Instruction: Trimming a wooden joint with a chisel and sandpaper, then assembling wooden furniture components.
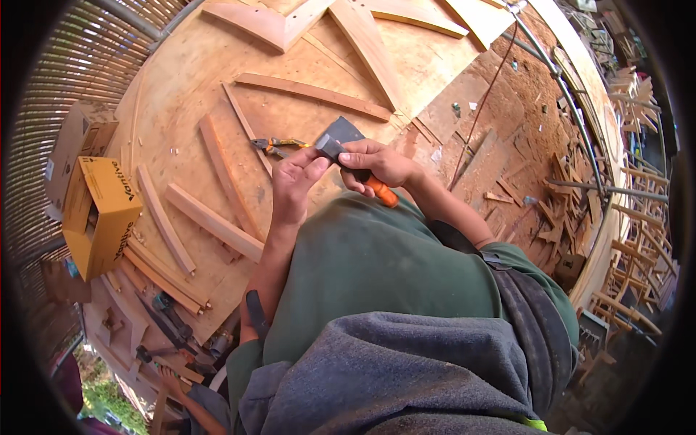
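Note:
My right hand (380, 165) is closed round a tool with an orange handle (383, 192); its working end is hidden. The right thumb presses on a dark grey block-like piece (330, 147), and a flat dark sheet (344, 129) shows just beyond it. Whether these dark parts belong to the tool, I cannot tell. Fingers of my left hand (293, 181) pinch the near left side of the grey piece. Pliers (279, 145) with orange-and-black handles lie on the plywood tabletop (181, 152), close to my left fingers.
Wooden strips (228, 174) and a long curved slat (312, 96) lie on the tabletop. Joined boards (254, 25) lie at the far side. A yellow cardboard box (109, 210) stands left. Offcuts and sawdust (536, 109) cover the ground right. Another person's hand (170, 380) shows lower left.

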Demonstrator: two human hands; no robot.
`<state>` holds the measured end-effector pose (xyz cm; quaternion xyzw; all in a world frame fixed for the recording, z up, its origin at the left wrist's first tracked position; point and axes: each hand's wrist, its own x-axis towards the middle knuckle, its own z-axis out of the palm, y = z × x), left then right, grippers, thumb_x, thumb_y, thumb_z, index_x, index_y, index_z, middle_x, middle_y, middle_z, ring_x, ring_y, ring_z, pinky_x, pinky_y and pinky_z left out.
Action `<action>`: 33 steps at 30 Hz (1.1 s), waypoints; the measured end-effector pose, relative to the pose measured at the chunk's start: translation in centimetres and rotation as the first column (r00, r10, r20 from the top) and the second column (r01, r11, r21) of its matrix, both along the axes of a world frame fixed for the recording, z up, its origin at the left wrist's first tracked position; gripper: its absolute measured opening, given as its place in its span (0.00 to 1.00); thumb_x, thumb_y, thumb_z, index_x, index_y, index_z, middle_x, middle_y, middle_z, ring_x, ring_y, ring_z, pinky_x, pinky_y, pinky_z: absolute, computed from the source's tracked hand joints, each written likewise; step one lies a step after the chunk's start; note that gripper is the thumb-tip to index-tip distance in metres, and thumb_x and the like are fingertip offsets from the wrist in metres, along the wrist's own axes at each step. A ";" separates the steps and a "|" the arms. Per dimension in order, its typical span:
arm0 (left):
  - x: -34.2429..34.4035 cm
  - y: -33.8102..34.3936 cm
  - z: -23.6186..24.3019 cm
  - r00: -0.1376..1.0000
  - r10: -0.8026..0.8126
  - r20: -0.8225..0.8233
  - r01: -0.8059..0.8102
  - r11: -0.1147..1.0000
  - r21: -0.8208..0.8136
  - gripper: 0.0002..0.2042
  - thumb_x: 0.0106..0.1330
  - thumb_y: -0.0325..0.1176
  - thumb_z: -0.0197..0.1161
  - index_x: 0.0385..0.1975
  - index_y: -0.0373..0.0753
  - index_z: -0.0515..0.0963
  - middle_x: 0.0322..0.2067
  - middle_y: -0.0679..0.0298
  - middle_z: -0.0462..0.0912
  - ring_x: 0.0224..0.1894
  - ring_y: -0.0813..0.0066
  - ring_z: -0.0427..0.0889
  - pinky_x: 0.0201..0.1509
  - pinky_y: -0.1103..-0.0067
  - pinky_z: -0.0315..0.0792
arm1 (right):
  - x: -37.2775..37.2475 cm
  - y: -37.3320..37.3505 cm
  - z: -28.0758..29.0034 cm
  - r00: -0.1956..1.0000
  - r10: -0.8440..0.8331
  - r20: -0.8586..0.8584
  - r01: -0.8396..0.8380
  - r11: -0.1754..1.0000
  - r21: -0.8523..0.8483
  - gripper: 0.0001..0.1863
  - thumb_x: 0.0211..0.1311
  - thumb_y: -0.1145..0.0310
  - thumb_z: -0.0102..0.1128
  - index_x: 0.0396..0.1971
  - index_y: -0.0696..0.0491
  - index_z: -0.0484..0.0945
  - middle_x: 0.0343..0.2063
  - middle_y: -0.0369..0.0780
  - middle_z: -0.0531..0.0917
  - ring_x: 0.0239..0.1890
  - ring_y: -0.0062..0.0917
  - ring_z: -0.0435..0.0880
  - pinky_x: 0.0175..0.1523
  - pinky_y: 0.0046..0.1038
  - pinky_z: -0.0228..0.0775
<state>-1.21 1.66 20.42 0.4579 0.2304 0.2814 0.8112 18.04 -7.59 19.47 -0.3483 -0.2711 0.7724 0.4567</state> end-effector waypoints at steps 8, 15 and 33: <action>-0.5 0.3 3.8 0.915 0.322 -0.241 -0.243 0.920 0.307 0.14 0.68 0.26 0.69 0.49 0.25 0.84 0.38 0.60 0.89 0.42 0.81 0.85 0.50 0.83 0.77 | 0.3 5.3 -0.2 0.964 0.265 -0.016 -0.258 0.948 0.186 0.16 0.83 0.58 0.44 0.44 0.54 0.77 0.23 0.35 0.81 0.23 0.16 0.77 0.29 0.19 0.69; -1.7 0.9 3.2 0.885 0.386 -0.262 -0.362 0.922 0.135 0.12 0.67 0.25 0.69 0.46 0.26 0.85 0.32 0.60 0.89 0.30 0.80 0.82 0.39 0.84 0.76 | 0.7 8.8 0.0 0.856 0.512 0.073 -0.515 0.835 0.192 0.18 0.83 0.58 0.46 0.47 0.55 0.80 0.19 0.32 0.76 0.18 0.12 0.67 0.25 0.20 0.60; -3.9 0.7 -2.7 0.980 0.096 0.173 -0.053 0.969 -0.239 0.22 0.62 0.53 0.74 0.36 0.38 0.80 0.54 0.60 0.77 0.57 0.69 0.77 0.66 0.66 0.69 | 0.4 10.5 -0.8 0.688 0.726 -0.005 -0.712 0.676 0.190 0.24 0.80 0.57 0.52 0.31 0.64 0.82 0.12 0.35 0.74 0.14 0.17 0.70 0.25 0.23 0.61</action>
